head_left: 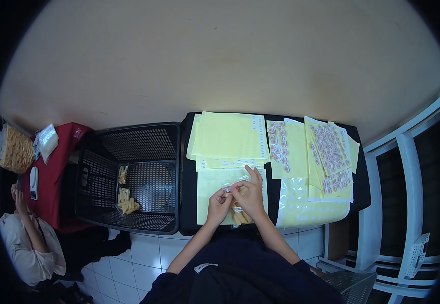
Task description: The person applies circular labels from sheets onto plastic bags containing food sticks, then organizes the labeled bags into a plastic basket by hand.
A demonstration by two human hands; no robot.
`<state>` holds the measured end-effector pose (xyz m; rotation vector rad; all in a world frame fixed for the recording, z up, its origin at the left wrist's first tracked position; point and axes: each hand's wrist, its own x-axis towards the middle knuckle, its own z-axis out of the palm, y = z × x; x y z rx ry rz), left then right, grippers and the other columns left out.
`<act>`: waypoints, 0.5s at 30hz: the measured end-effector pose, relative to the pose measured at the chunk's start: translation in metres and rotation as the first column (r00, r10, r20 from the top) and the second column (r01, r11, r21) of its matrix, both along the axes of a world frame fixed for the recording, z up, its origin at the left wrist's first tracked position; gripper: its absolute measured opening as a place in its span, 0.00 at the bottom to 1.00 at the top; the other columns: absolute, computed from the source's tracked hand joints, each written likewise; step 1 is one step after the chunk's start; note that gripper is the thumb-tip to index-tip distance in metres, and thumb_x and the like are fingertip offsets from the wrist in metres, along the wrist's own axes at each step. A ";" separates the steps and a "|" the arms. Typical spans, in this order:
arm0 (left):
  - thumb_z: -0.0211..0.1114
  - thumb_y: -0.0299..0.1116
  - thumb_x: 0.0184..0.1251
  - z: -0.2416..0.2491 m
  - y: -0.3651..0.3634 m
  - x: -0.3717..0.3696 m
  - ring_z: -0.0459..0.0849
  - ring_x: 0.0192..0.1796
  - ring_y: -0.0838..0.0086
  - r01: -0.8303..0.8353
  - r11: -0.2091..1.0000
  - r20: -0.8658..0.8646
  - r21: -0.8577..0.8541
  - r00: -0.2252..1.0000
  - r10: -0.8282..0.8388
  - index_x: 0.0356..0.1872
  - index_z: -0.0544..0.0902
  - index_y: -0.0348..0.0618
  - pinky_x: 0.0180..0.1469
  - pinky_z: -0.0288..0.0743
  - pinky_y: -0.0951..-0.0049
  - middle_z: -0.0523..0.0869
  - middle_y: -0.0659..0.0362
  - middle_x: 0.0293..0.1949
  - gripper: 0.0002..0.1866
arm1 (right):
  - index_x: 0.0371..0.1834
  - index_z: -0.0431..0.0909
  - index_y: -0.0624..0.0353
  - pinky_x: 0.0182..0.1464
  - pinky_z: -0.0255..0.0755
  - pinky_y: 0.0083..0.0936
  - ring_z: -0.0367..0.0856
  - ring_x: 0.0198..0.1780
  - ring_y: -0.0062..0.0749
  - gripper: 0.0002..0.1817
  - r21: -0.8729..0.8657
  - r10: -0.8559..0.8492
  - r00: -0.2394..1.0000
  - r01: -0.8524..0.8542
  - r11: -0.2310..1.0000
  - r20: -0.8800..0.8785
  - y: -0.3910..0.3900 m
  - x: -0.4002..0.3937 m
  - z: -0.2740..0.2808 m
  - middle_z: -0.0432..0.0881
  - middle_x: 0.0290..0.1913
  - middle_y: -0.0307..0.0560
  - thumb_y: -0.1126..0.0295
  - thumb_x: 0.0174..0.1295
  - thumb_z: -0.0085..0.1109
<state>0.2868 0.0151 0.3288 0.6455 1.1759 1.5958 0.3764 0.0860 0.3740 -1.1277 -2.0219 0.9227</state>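
Observation:
A small clear bag of yellowish snack sticks (240,217) lies at the near edge of the table, partly hidden under my hands. My left hand (219,206) pinches the upper end of the bag, where a small whitish label-like piece shows at its fingertips. Against it, my right hand (250,197) closes thumb and forefinger on the same end, its other fingers raised. Below both hands is a pale yellow sheet (207,190). Behind it sits a stack of yellow sticker sheets (227,134), with a column of small labels along one side.
Sheets of round stickers (331,147) and a glossy sheet (301,207) lie to the right. A black plastic crate (178,177) holding several snack bags stands left. Beyond it, a person (27,243) sits by a red-covered table (52,187) with a white scale (33,183).

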 end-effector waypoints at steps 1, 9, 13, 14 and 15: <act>0.51 0.22 0.61 0.001 0.000 0.000 0.77 0.41 0.80 -0.005 1.000 -0.004 -0.002 1.000 0.005 0.46 0.72 0.31 0.44 0.70 0.83 0.79 0.55 0.41 0.12 | 0.20 0.79 0.55 0.63 0.42 0.43 0.47 0.64 0.54 0.05 -0.003 -0.005 1.000 0.005 1.000 0.003 0.000 0.000 0.000 0.61 0.60 0.54 0.68 0.41 0.63; 0.51 0.23 0.62 0.003 -0.001 0.000 0.77 0.40 0.81 -0.002 0.999 -0.020 -0.040 1.000 0.002 0.45 0.73 0.31 0.42 0.69 0.84 0.79 0.56 0.40 0.12 | 0.22 0.81 0.53 0.62 0.44 0.43 0.48 0.64 0.54 0.05 -0.125 -0.002 1.000 0.000 0.992 -0.016 0.001 0.003 -0.006 0.62 0.59 0.54 0.67 0.42 0.63; 0.49 0.25 0.63 0.005 -0.003 -0.002 0.77 0.42 0.79 0.008 1.000 -0.038 -0.012 0.999 -0.008 0.46 0.72 0.31 0.45 0.68 0.81 0.79 0.54 0.41 0.12 | 0.21 0.80 0.54 0.62 0.44 0.43 0.49 0.63 0.54 0.05 -0.129 0.006 1.000 -0.009 0.992 -0.026 0.000 0.001 -0.003 0.62 0.59 0.54 0.67 0.43 0.63; 0.49 0.26 0.63 0.004 -0.003 -0.002 0.76 0.43 0.78 0.008 1.000 -0.045 0.002 0.999 -0.008 0.46 0.72 0.31 0.46 0.68 0.81 0.79 0.54 0.41 0.13 | 0.21 0.80 0.54 0.62 0.44 0.43 0.49 0.63 0.54 0.05 -0.131 0.004 1.000 -0.008 0.991 -0.026 -0.001 0.000 -0.003 0.62 0.59 0.54 0.67 0.43 0.63; 0.49 0.26 0.63 0.002 -0.003 -0.002 0.76 0.43 0.78 0.010 1.000 -0.045 0.001 0.999 -0.010 0.46 0.72 0.31 0.46 0.68 0.81 0.79 0.54 0.41 0.13 | 0.21 0.80 0.55 0.62 0.44 0.42 0.49 0.64 0.53 0.05 -0.108 0.002 0.999 -0.005 0.994 -0.035 -0.002 0.000 -0.003 0.62 0.59 0.53 0.67 0.42 0.64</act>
